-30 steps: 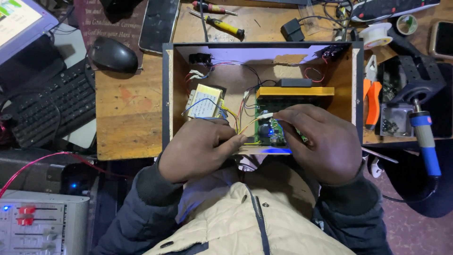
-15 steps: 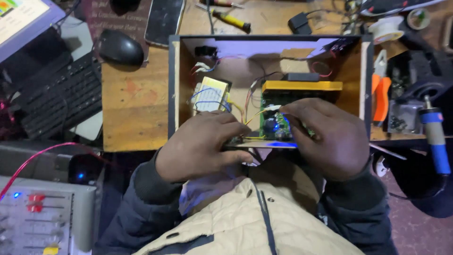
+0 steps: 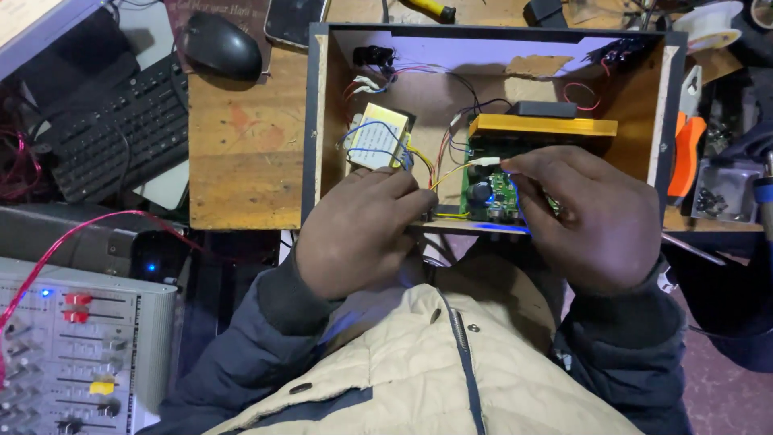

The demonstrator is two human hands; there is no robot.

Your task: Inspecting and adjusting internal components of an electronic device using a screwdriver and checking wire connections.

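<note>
Two hands work inside one open wooden box (image 3: 322, 121), a shallow rectangular case with dark edges and a pale back panel, lying across the upper middle of the frame on a worn wooden table (image 3: 241, 153). The left hand (image 3: 358, 229) rests curled at the box's near edge in mid-frame, its fingers (image 3: 411, 201) bent close together against the rim; whether they pinch anything I cannot tell. The right hand (image 3: 592, 217) sits to the right of it, fingers (image 3: 523, 165) narrowed to a pinch at a small white connector (image 3: 487, 162) on the end of a yellow wire.

Just below that pinch lies one green circuit board (image 3: 491, 197), flat and studded with small parts, a dark round capacitor among them, between the two hands. Above it sits one gold-coloured metal bar (image 3: 543, 126), long and smooth, with one black block on top. Left of the board stands one squarish transformer (image 3: 374, 141) wrapped in yellowish tape, with blue, red and yellow wires curling off it.

Outside the box, in the upper left, I count one black rounded mouse (image 3: 219, 44) and one black keyboard (image 3: 113, 133). One grey mixing desk (image 3: 76, 346) with rows of sliders fills the lower left, a red cable looped over it. One orange-handled tool (image 3: 686, 157) lies at the right edge.
</note>
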